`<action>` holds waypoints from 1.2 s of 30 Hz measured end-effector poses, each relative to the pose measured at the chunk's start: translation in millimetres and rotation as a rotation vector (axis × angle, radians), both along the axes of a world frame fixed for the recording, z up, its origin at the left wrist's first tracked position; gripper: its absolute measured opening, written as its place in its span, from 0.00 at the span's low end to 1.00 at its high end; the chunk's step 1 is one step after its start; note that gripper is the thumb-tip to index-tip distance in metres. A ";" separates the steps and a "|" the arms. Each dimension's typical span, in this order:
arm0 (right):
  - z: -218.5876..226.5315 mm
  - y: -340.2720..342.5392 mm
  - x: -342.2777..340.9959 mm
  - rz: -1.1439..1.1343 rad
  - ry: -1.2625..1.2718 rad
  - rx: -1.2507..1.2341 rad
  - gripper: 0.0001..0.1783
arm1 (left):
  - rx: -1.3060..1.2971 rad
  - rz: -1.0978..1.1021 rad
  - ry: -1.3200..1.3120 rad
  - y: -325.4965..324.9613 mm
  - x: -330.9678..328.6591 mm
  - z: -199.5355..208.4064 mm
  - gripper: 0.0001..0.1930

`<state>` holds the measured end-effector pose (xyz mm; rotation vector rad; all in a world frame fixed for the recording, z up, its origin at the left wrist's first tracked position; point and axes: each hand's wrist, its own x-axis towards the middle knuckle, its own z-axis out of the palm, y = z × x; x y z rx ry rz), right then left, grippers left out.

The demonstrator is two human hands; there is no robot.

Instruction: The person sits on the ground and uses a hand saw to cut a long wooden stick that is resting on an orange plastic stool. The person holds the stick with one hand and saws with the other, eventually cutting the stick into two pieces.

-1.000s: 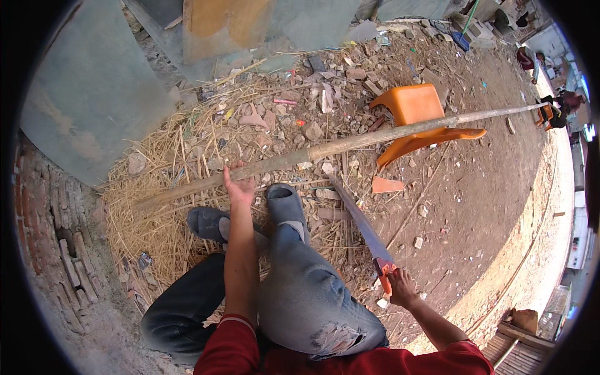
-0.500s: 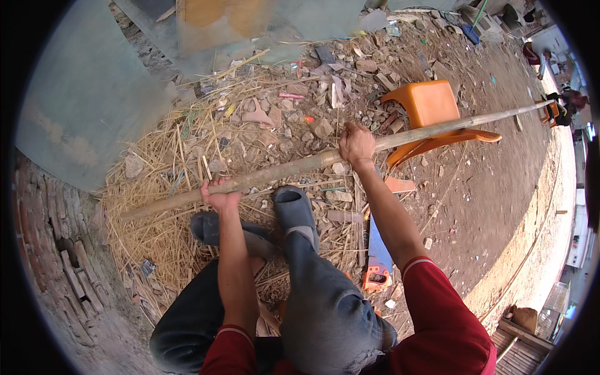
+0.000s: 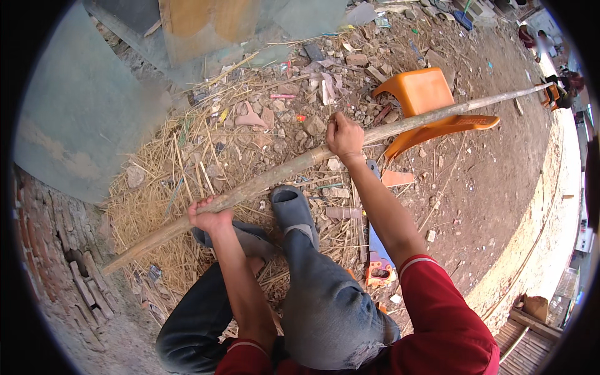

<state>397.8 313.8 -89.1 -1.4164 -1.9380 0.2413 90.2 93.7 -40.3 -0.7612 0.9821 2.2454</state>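
Observation:
A long bamboo pole (image 3: 269,179) slants across the view from low on the left to high on the right. Near its thicker left end, my left hand (image 3: 211,215) holds it from below, fingers curled round it. Farther along, my right hand (image 3: 345,136) grips the pole from above. The right part of the pole passes over an orange plastic chair (image 3: 428,94) that lies tipped on the ground. Below my right forearm lies a handsaw with an orange handle (image 3: 380,273) and a bluish blade, partly hidden by the arm.
Straw (image 3: 150,206) and broken rubble (image 3: 315,125) cover the ground around my grey shoes (image 3: 292,209). A worn brick wall (image 3: 69,262) stands at the left, with large grey-green sheets (image 3: 81,106) beyond. People sit far off at the right. A wooden slatted piece (image 3: 522,340) is at the lower right.
The pole's left end has swung lower and nearer to me, with my left hand moving down and left. My right hand has shifted slightly left, still gripping the pole.

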 end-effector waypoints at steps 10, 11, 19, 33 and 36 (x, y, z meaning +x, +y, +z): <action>0.5 11.2 -4.0 -0.116 0.101 -0.099 0.04 | 0.054 -0.105 0.416 29.3 68.6 126.9 0.11; 0.7 14.0 -4.2 -0.122 0.109 -0.102 0.04 | 0.056 -0.127 0.447 38.0 78.0 139.5 0.11; -1.8 18.8 -7.2 -0.155 0.188 -0.151 0.04 | -0.010 -0.278 0.636 95.9 142.3 193.7 0.14; -8.1 20.6 -5.2 -0.109 0.157 -0.160 0.08 | 0.826 -0.908 1.165 82.5 -4.9 221.3 0.23; -4.0 20.5 -5.1 -0.102 0.160 -0.161 0.08 | 0.973 -0.949 1.069 61.6 -65.6 205.9 0.17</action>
